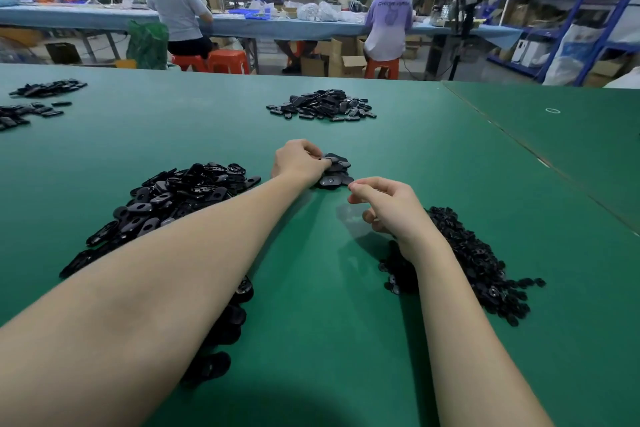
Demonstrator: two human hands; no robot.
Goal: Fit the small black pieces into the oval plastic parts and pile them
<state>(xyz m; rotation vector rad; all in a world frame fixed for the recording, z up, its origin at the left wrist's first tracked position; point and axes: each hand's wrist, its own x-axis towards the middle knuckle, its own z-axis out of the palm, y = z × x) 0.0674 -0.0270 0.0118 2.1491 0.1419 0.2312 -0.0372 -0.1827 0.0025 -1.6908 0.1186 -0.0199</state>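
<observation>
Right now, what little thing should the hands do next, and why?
Probably the left hand lets go of the oval part it is setting on the small pile, since the part already lies there. The right hand looks empty, near the small black pieces.

single head-worn wide-angle view, angled forward and down, close over the green table [311,305]
</observation>
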